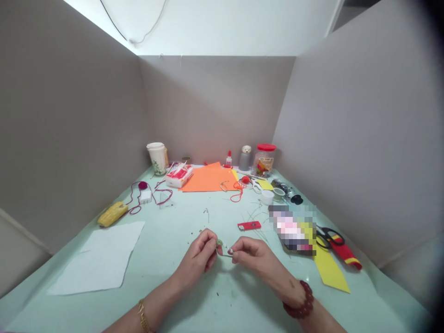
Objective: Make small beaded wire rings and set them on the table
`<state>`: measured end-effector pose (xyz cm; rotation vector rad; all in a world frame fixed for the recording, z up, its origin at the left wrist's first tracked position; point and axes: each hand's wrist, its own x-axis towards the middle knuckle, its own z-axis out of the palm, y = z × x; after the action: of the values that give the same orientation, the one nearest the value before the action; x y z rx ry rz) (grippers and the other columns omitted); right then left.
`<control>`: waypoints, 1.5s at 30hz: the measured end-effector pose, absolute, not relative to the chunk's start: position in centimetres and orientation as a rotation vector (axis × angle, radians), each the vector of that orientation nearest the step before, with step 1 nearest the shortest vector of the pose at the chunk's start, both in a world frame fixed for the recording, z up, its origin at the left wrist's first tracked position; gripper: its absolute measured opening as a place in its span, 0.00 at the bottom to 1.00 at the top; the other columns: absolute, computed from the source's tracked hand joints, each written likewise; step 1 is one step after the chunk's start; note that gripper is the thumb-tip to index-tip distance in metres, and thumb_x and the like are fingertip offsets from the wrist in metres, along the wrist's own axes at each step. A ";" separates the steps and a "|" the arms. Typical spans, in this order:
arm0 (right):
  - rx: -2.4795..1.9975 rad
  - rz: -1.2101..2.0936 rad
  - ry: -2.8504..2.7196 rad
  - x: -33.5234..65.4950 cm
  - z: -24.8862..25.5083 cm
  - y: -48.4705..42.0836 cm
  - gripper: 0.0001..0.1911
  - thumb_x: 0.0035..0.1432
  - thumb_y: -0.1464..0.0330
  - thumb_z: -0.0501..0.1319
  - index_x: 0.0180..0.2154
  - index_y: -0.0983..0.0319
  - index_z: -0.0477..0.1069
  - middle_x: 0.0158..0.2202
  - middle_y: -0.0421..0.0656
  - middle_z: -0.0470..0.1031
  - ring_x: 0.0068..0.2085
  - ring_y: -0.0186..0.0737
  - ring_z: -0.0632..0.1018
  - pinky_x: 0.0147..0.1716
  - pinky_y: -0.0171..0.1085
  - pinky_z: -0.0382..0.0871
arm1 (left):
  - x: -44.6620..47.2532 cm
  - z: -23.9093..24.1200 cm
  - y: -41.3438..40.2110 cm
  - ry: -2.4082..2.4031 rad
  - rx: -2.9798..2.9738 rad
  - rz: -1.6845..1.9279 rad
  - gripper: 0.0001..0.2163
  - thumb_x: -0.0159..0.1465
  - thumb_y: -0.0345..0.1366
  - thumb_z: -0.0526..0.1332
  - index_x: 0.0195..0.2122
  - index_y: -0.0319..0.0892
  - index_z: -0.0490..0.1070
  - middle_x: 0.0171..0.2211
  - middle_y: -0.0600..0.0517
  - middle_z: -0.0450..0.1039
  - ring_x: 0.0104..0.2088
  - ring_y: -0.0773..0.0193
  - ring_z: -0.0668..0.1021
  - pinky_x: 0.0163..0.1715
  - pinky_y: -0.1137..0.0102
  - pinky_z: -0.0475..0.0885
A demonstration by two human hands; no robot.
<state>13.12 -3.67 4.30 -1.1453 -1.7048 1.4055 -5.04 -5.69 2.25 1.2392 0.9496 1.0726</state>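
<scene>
Both hands are together over the near middle of the table, joined by a thin cord (226,255) that carries small green, white and dark red pieces. My left hand (203,249) pinches it at the green end between thumb and forefinger. At the other end, my right hand (252,253) grips it by the fingertips, beside a small red-and-white piece. The exact kind of this small item is too fine to make out. A red lighter (249,225) lies just beyond my right hand, with thin green threads (260,216) around it.
White paper (100,259) lies at left near a yellow corn-shaped object (113,214). Orange sheets (208,179), a tissue pack (179,175), a glue bottle (229,160) and a red-lidded jar (265,160) stand farther back. Black-handled scissors (336,235) and yellow felt (331,273) are at right.
</scene>
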 end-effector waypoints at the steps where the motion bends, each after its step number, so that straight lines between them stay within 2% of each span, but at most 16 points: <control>1: -1.151 1.394 -1.713 13.1 4.3 -3.7 0.05 0.49 0.68 0.60 0.27 0.63 0.72 0.25 0.40 0.73 0.29 0.35 0.70 0.31 0.33 0.61 | -5.0 2.4 -5.7 0.953 1.235 1.071 0.13 0.65 0.46 0.51 0.31 0.42 0.59 0.30 0.56 0.66 0.19 0.75 0.59 0.19 0.75 0.53; 4: -1.176 1.363 -1.753 13.2 4.6 -3.7 0.07 0.52 0.66 0.59 0.27 0.63 0.72 0.26 0.40 0.73 0.30 0.36 0.71 0.32 0.34 0.61 | -5.0 2.5 -5.8 0.969 1.261 1.070 0.13 0.65 0.45 0.51 0.30 0.42 0.59 0.28 0.57 0.64 0.19 0.74 0.58 0.20 0.75 0.53; 9: -1.154 1.343 -1.791 13.2 5.1 -4.0 0.19 0.59 0.58 0.53 0.25 0.64 0.71 0.28 0.42 0.73 0.32 0.37 0.70 0.33 0.34 0.61 | -5.0 2.2 -6.1 1.047 1.421 1.051 0.12 0.66 0.43 0.50 0.30 0.42 0.61 0.23 0.59 0.58 0.22 0.71 0.58 0.23 0.74 0.54; 13: -1.134 1.407 -1.754 12.9 4.6 -4.1 0.14 0.56 0.61 0.57 0.26 0.64 0.69 0.24 0.39 0.69 0.28 0.34 0.67 0.29 0.33 0.59 | -4.8 2.1 -6.5 1.093 1.618 1.024 0.11 0.65 0.41 0.51 0.29 0.41 0.63 0.24 0.57 0.58 0.25 0.70 0.60 0.27 0.73 0.56; 17: -1.121 1.424 -1.740 12.6 4.0 -4.0 0.09 0.54 0.65 0.58 0.25 0.64 0.67 0.22 0.38 0.68 0.26 0.32 0.65 0.28 0.32 0.58 | -4.5 2.1 -6.6 1.030 1.475 0.923 0.12 0.65 0.44 0.51 0.30 0.42 0.62 0.20 0.59 0.58 0.21 0.71 0.60 0.23 0.73 0.55; 21: -1.111 1.390 -1.795 12.7 3.9 -4.0 0.08 0.54 0.68 0.56 0.24 0.63 0.65 0.23 0.39 0.71 0.27 0.32 0.65 0.29 0.32 0.59 | -4.2 2.2 -6.4 0.902 1.265 0.888 0.12 0.63 0.46 0.53 0.31 0.43 0.58 0.26 0.54 0.68 0.18 0.73 0.62 0.19 0.74 0.56; 23: -1.133 1.339 -1.846 12.7 4.0 -4.1 0.08 0.54 0.69 0.55 0.24 0.63 0.65 0.23 0.39 0.71 0.27 0.32 0.65 0.29 0.32 0.58 | -4.1 2.1 -6.4 0.896 1.241 0.897 0.12 0.64 0.46 0.51 0.32 0.42 0.59 0.27 0.53 0.70 0.19 0.73 0.62 0.18 0.75 0.54; 28: -1.208 1.126 -1.953 12.6 3.7 -4.2 0.07 0.52 0.71 0.55 0.23 0.62 0.63 0.23 0.37 0.65 0.28 0.33 0.65 0.30 0.33 0.59 | -4.1 1.3 -6.4 1.020 1.396 0.958 0.15 0.64 0.48 0.52 0.30 0.41 0.61 0.24 0.55 0.65 0.22 0.72 0.59 0.23 0.74 0.54; 31: -1.237 0.981 -2.019 12.6 3.7 -4.1 0.07 0.52 0.72 0.55 0.22 0.62 0.63 0.24 0.37 0.64 0.30 0.34 0.66 0.30 0.33 0.59 | -4.3 1.0 -6.3 1.142 1.485 0.965 0.10 0.61 0.43 0.57 0.30 0.42 0.61 0.22 0.59 0.58 0.23 0.71 0.59 0.23 0.74 0.54; 35: -1.231 0.892 -2.080 12.7 3.9 -4.1 0.07 0.53 0.72 0.54 0.23 0.61 0.63 0.24 0.38 0.64 0.31 0.36 0.67 0.31 0.34 0.59 | -4.6 1.5 -6.1 1.233 1.603 0.929 0.05 0.58 0.35 0.58 0.31 0.44 0.60 0.20 0.62 0.52 0.22 0.71 0.57 0.22 0.75 0.53; 45: -1.119 0.731 -2.185 12.9 3.9 -4.1 0.09 0.57 0.73 0.53 0.25 0.61 0.64 0.24 0.39 0.66 0.32 0.37 0.67 0.31 0.35 0.60 | -4.8 1.8 -6.4 1.294 1.920 0.915 0.04 0.60 0.35 0.58 0.31 0.43 0.62 0.26 0.59 0.62 0.26 0.70 0.62 0.28 0.74 0.57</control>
<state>12.91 -4.14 3.89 -1.1188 -2.1853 0.7305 -4.84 -6.45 1.82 1.9200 1.2936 0.9149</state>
